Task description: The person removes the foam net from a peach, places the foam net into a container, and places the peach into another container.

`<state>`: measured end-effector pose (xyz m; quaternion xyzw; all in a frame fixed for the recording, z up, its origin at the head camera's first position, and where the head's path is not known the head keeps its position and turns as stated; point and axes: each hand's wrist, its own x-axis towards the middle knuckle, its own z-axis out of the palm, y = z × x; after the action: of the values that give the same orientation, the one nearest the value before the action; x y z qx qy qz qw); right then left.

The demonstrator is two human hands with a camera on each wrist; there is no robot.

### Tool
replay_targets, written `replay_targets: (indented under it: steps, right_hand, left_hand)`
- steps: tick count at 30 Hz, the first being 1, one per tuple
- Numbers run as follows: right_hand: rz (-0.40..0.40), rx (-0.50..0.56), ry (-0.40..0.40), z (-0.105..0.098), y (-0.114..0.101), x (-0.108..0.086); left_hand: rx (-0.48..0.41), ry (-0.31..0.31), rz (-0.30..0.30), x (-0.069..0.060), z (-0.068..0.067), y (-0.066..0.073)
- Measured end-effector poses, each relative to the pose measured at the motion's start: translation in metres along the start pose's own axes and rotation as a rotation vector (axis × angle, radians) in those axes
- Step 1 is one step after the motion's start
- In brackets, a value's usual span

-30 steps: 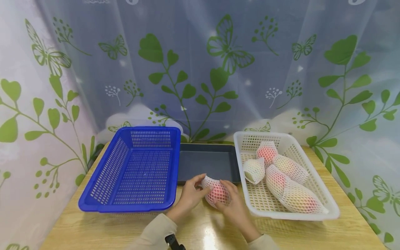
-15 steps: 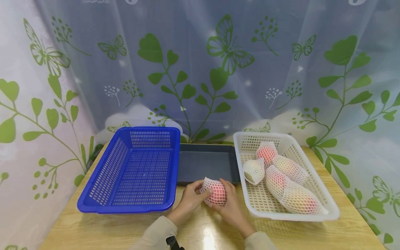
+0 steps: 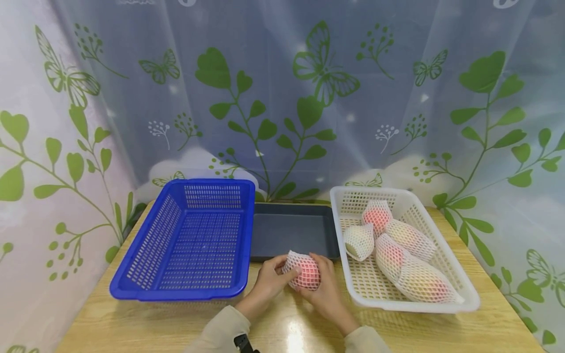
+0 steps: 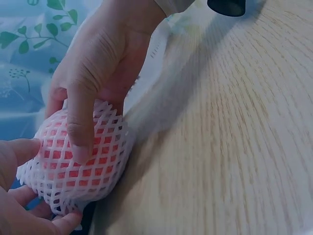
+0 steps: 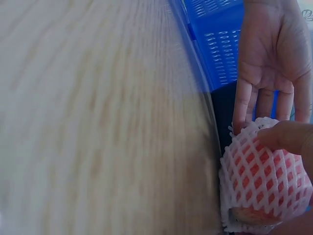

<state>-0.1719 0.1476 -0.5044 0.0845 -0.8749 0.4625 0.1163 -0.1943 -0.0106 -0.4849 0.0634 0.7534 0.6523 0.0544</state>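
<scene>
In the head view, a round fruit in a white foam net [image 3: 305, 272] is held between both hands in front of the dark tray; pinkish red shows through the mesh. My right hand [image 3: 327, 294] grips it from the right, its thumb [image 5: 283, 137] lying over the netting. My left hand [image 3: 267, 284] is on the left side, and in the left wrist view its fingertips [image 4: 68, 221] pinch the net near its end. A dull greenish-brown patch of the fruit [image 5: 254, 215] shows at one end of the net in the right wrist view. Its exact kind is unclear.
A blue perforated basket [image 3: 249, 235] stands on the left of the wooden table [image 3: 282, 333]. A shallow dark tray [image 3: 293, 228] lies in the middle. The white basket [image 3: 468, 294] on the right holds several netted fruits [image 3: 423, 279]. A patterned curtain [image 3: 282, 98] hangs behind.
Over the last second the netted fruit has turned a little and shifted slightly left, with the right hand moving along. During the last half second almost nothing has moved.
</scene>
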Motion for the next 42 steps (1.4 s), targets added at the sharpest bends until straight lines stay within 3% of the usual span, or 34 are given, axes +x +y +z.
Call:
replay_targets:
  steps: [5, 13, 20, 26, 33, 38, 42]
  right_hand:
    - [-0.027, -0.002, 0.034, -0.003, -0.004, 0.002]
    - [-0.045, 0.020, 0.016, -0.013, -0.017, 0.006]
    - [-0.056, -0.014, 0.011, -0.018, -0.027, 0.006]
    - [-0.077, 0.018, 0.002, -0.024, -0.035, 0.009]
    - [-0.096, 0.062, -0.028, -0.036, -0.045, 0.014]
    - [-0.107, 0.091, -0.048, -0.043, -0.048, 0.018]
    - [-0.103, 0.092, -0.057, -0.049, -0.050, 0.021]
  left_hand:
    - [0.004, 0.004, 0.017, -0.001, -0.001, 0.007]
    - [0.039, 0.020, 0.054, -0.003, -0.006, 0.024]
    - [0.006, 0.012, 0.084, -0.010, -0.011, 0.036]
    - [-0.066, -0.003, 0.131, -0.012, -0.017, 0.044]
    - [-0.057, -0.001, 0.157, -0.012, -0.029, 0.052]
    - [-0.004, 0.044, 0.209, -0.010, -0.041, 0.057]
    - [-0.034, 0.069, 0.237, -0.008, -0.050, 0.062]
